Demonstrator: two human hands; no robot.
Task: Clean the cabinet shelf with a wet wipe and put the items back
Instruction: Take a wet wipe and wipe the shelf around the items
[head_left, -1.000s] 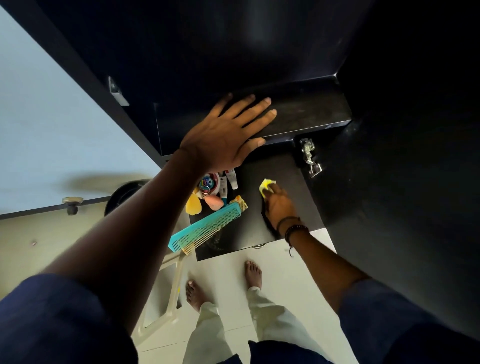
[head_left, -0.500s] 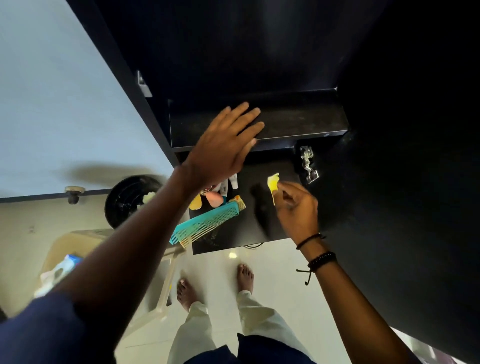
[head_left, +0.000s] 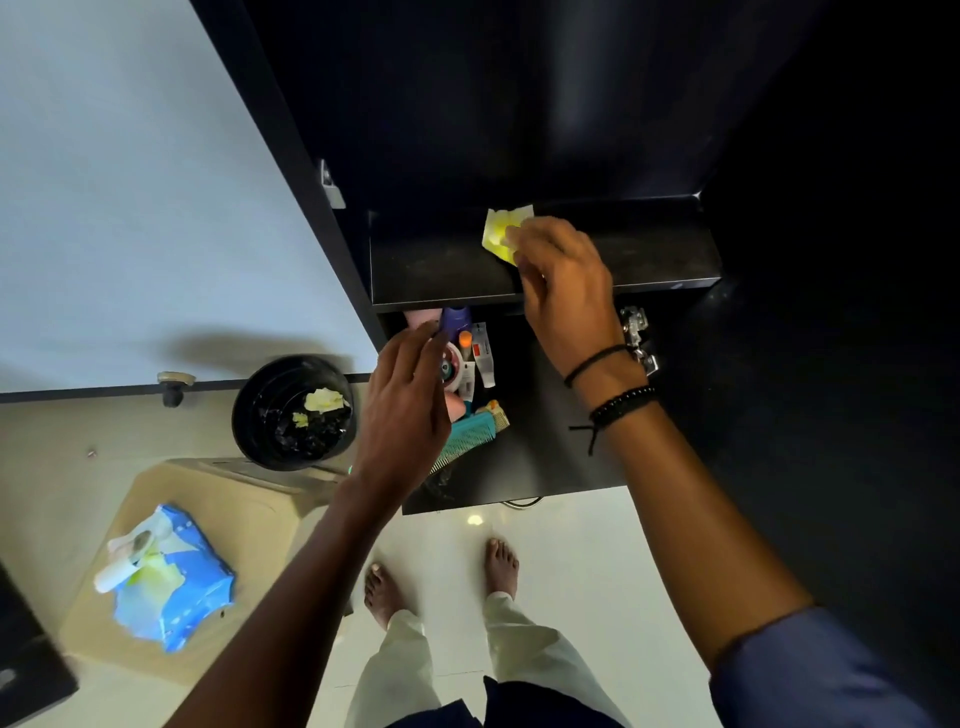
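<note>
Since the earlier frame the right hand (head_left: 563, 291) has lifted the crumpled yellow wet wipe (head_left: 503, 233) from the lower black shelf (head_left: 550, 436) up onto the upper black cabinet shelf (head_left: 441, 265), fingers pinching it vs. the surface. The left hand (head_left: 402, 410) has dropped (fingers loosely spread, holding nothing) over the toiletries, incl. a teal plastic comb (head_left: 470, 434) and purple bottle (head_left: 455, 322).

Single view: your head-worn wide-angle camera looks steeply down and forward into the dark cabinet, close enough that the upper shelf (head_left: 447, 265) fills mid-frame. Your forearms enter from the bottom edge; your feet (head_left: 501, 566) and the floor (head_left: 587, 582) sit directly below. Strong lens curvature bends the cabinet edges. No second view.
</note>
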